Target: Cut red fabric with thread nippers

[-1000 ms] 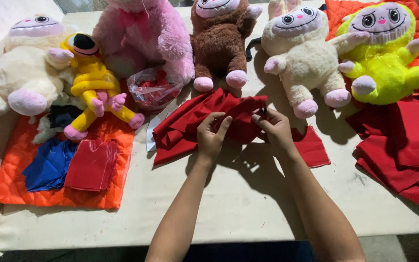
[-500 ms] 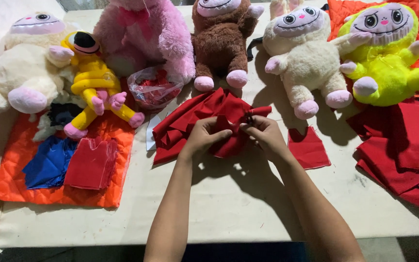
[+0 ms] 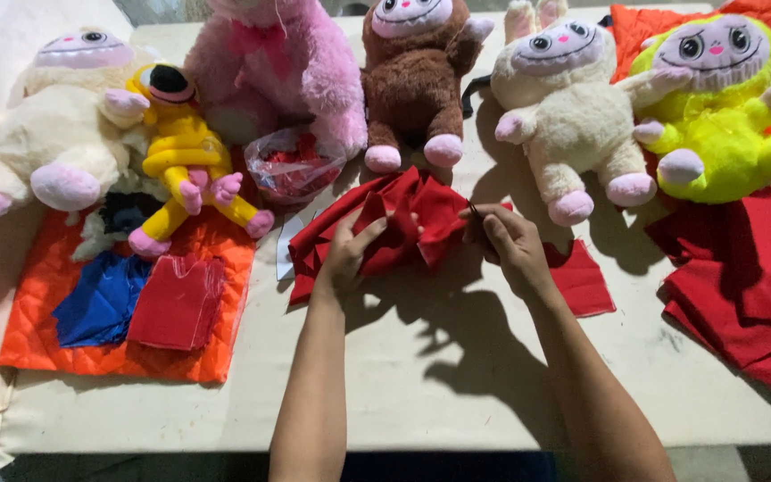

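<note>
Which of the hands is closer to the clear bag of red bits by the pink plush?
Left. The left hand grips the red cloth just below and right of the clear bag; the right hand is farther right, across the cloth.

Crumpled red felt piece (image 3: pixel 403 223), bunched up on table (image 3: pixel 457 393)

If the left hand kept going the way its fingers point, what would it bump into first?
The left hand already grips the red cloth, so it meets that first. Beyond it, probably the brown plush toy, though depth is hard to judge.

plush toys (image 3: pixel 412 80) in a row behind the bunched cloth (image 3: pixel 403 223), quilted mat (image 3: pixel 127 348) at left, fabric stack (image 3: pixel 742 277) at right
</note>
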